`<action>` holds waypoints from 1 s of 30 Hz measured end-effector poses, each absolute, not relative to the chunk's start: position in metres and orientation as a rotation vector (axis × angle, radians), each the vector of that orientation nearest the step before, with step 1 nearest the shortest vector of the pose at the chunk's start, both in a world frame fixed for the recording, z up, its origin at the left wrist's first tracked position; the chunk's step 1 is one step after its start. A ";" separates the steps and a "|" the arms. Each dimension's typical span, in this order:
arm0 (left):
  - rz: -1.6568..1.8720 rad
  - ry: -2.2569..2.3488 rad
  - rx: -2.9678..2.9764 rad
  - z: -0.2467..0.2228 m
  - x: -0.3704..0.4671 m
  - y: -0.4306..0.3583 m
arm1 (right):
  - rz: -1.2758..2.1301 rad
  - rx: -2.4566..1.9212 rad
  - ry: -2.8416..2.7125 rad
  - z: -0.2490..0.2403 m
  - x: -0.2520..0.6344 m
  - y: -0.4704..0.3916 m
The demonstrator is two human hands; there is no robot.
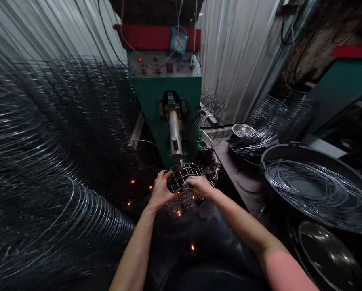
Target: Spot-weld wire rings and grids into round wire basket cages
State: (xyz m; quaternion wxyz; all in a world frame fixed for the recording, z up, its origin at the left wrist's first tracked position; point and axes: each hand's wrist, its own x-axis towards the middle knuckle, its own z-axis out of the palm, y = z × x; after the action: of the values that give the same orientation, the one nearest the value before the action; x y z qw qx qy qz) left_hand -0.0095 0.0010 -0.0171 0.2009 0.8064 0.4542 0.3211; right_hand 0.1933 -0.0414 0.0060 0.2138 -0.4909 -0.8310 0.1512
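My left hand and right hand both grip the round wire basket beneath the machine's metal arm, orange sparks scattered around.

You were in a dim metalworking workshop. Ahead of you stood a green machine with a control panel, sparks scattered around the wire basket below it. Stacks of wire rings rose on your left; a basin of wire hoops sat on your right. Corrugated metal sheeting formed the back wall.
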 end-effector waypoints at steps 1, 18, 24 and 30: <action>0.894 1.279 2.252 -0.017 -0.009 0.003 | 0.408 -1.391 -2.300 0.006 0.193 -0.040; 0.945 1.410 2.231 -0.012 -0.006 0.041 | 1.163 -1.454 -0.949 -0.039 0.202 -0.091; 0.952 1.453 2.169 -0.008 -0.005 0.057 | 1.483 -1.235 -0.307 -0.054 0.225 -0.111; 0.925 1.457 2.198 -0.014 -0.005 0.059 | 1.610 -1.171 -0.081 -0.063 0.254 -0.136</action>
State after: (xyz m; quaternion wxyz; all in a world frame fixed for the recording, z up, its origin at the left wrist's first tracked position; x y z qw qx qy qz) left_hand -0.0050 0.0589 -0.0136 0.1726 0.7748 0.5134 0.3262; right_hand 0.2544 -0.1356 -0.0627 0.5433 -0.4934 -0.0342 0.6784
